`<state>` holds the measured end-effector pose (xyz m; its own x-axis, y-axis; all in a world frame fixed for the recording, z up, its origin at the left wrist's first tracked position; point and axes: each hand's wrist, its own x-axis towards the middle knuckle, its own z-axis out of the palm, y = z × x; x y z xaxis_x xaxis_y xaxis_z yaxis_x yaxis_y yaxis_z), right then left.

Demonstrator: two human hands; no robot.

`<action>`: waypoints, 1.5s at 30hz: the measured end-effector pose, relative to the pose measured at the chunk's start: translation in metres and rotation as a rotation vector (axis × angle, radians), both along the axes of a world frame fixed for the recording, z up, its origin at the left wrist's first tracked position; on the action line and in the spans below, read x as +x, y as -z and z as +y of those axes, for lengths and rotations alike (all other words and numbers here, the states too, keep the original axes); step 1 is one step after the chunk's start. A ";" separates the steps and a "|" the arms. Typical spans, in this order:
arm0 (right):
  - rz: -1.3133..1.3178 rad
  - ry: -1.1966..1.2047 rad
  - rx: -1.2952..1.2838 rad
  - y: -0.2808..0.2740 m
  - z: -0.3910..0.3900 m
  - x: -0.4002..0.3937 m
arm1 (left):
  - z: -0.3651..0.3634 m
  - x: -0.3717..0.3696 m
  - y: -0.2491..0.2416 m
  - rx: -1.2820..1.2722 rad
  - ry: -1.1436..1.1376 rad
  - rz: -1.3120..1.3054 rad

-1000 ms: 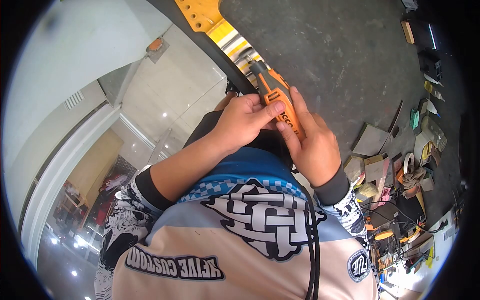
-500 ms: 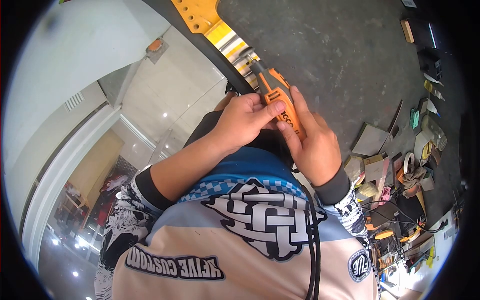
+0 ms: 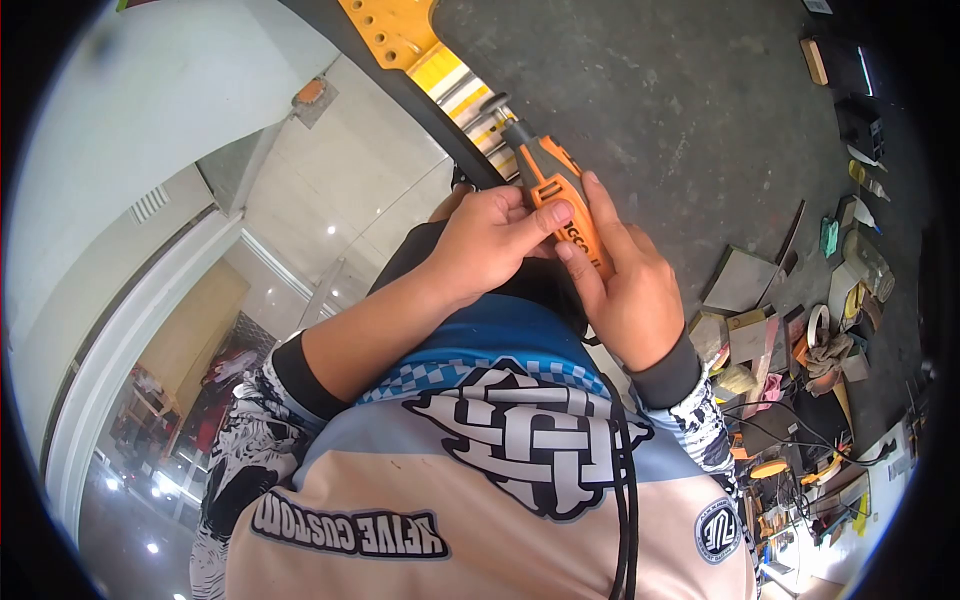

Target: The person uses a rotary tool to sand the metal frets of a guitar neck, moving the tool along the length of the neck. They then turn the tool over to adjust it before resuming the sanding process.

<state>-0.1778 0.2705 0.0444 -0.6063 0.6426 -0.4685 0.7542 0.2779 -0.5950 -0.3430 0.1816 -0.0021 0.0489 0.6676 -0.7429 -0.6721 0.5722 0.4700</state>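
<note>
Both hands are closed around an orange and grey rotary tool (image 3: 562, 195) with a small round wheel at its tip. My left hand (image 3: 488, 240) grips its left side, the thumb lying across the orange body and the other fingers partly hidden. My right hand (image 3: 628, 285) wraps the body from the right, fingers along its edge. The wheel overlaps the fretboard of a guitar neck (image 3: 400, 35), whose yellow headstock has a row of holes. Strips of yellow and pale tape (image 3: 447, 75) cover the fretboard between the frets.
The neck lies along the edge of a dark grey workbench (image 3: 660, 80). On the right side are a flat grey block (image 3: 740, 277), a green item (image 3: 829, 237) and a clutter of tools and scraps. A black cord (image 3: 625, 480) hangs down over my shirt. Pale floor tiles (image 3: 340, 180) show at left.
Almost nothing differs. Both hands keep their hold on the rotary tool, and its wheel stays over the same part of the fretboard.
</note>
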 end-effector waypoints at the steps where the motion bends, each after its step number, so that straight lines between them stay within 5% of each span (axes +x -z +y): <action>1: -0.001 0.000 -0.001 0.000 0.000 0.000 | 0.000 0.000 0.001 0.004 -0.010 -0.010; 45: 0.008 -0.081 0.048 0.002 -0.037 0.026 | -0.040 0.018 -0.002 -0.089 0.038 -0.027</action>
<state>-0.1519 0.2337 0.0427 -0.6611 0.6127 -0.4330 0.7231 0.3663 -0.5856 -0.3247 0.1412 -0.0005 0.0935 0.5962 -0.7974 -0.6605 0.6364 0.3984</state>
